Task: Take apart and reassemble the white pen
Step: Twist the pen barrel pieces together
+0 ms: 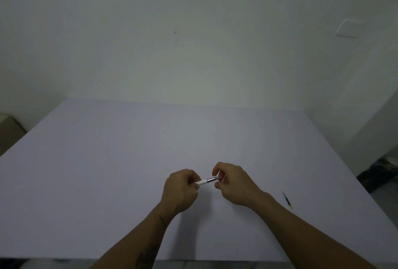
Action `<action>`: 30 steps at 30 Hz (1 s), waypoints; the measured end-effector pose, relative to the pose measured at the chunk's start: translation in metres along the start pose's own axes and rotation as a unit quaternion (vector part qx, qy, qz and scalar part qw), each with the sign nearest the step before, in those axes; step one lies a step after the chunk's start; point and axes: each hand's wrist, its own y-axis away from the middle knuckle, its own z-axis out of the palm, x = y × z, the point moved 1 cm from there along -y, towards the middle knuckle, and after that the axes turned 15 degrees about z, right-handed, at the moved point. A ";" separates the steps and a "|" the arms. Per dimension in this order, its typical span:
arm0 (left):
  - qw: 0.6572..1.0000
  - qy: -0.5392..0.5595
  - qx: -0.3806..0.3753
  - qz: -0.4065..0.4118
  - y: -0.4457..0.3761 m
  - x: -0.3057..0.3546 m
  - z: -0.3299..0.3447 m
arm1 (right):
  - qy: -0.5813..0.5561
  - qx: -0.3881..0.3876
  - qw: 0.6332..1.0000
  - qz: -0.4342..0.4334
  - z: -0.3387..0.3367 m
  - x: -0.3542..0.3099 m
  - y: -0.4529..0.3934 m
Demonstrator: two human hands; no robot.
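Observation:
My left hand (180, 190) is closed around the white pen (203, 182), which I hold above the table; most of the white barrel is hidden in my fist. The pen's silver metal tip points right, toward my right hand (232, 183). The right hand's thumb and fingers are curled around that tip's point, and I cannot tell whether they pinch it or only surround it. A thin dark refill (287, 200) with a yellowish end lies on the table to the right of my right forearm.
A large pale lavender table (107, 171) fills the lower view, with white walls behind. A wall switch plate (349, 28) sits high at the right. Dark objects (379, 171) lie on the floor past the table's right edge.

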 end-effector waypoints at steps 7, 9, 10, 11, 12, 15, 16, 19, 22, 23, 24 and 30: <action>1.000 0.003 -0.003 0.018 -0.001 0.005 0.002 | 0.034 0.039 0.998 -0.025 0.000 0.001 -0.003; 1.000 0.000 -0.007 0.020 -0.001 0.004 0.002 | 0.034 0.034 0.999 -0.016 0.002 0.002 -0.004; 1.000 -0.002 -0.008 0.020 -0.001 0.004 0.002 | 0.031 0.030 0.999 -0.010 0.004 0.003 -0.004; 1.000 -0.004 -0.009 0.020 0.000 0.003 0.002 | 0.026 0.028 0.999 -0.007 0.006 0.004 -0.003; 1.000 -0.004 -0.008 0.019 0.000 0.002 0.002 | 0.022 0.026 0.999 -0.006 0.007 0.005 -0.003; 1.000 -0.001 -0.005 0.011 0.001 0.001 0.002 | -0.005 0.019 1.000 -0.011 0.008 0.008 0.000; 1.000 -0.001 -0.003 0.010 0.001 0.001 0.002 | -0.015 0.018 1.000 -0.010 0.008 0.008 0.001; 1.000 0.006 -0.002 0.012 0.000 0.003 0.003 | -0.014 0.036 0.999 -0.026 0.007 0.005 0.002; 1.000 0.006 -0.003 0.017 -0.001 0.005 0.005 | 0.004 0.051 0.998 -0.035 0.006 0.004 -0.001; 1.000 0.005 -0.004 0.019 -0.001 0.005 0.005 | 0.005 0.052 0.998 -0.030 0.005 0.004 -0.002; 1.000 0.004 -0.005 0.020 -0.001 0.006 0.005 | 0.005 0.053 0.998 -0.024 0.005 0.004 -0.003; 0.999 -0.016 -0.009 0.031 0.002 0.006 0.007 | 0.045 0.045 0.998 -0.018 0.007 0.005 -0.002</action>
